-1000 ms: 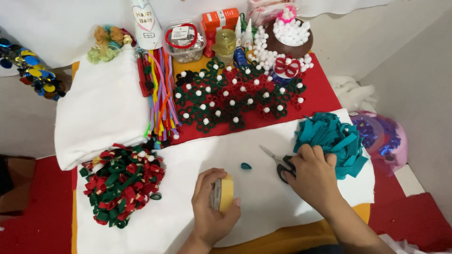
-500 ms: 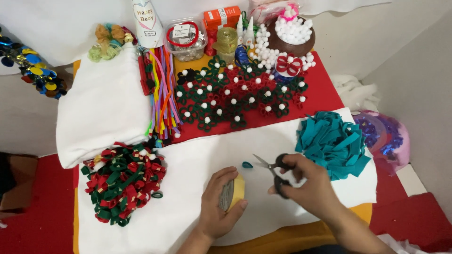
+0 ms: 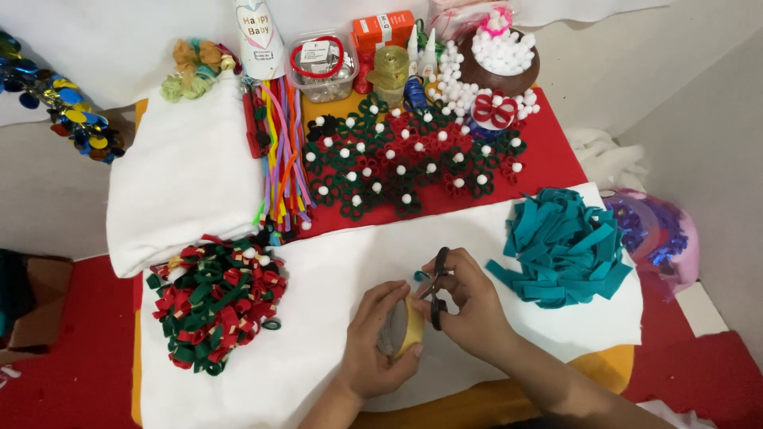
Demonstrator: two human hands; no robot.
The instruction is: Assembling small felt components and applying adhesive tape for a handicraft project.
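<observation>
My left hand grips a roll of yellowish tape low over the white cloth. My right hand holds black-handled scissors, their blades right against the roll. A small teal loop lies on the cloth just above the scissors. To the right of my right hand lies a heap of teal felt strips. Left of my left hand is a pile of red and green felt loops.
Red and green felt flowers with white pompoms cover the red mat at the back. Coloured pipe cleaners, a folded white cloth, a clear box, glue bottles, a bowl of white pompoms and a sequinned pink bag surround the area.
My right hand picked the scissors up from beside the teal strips and brought them left to the tape roll. My left hand kept the roll and raised it slightly.
</observation>
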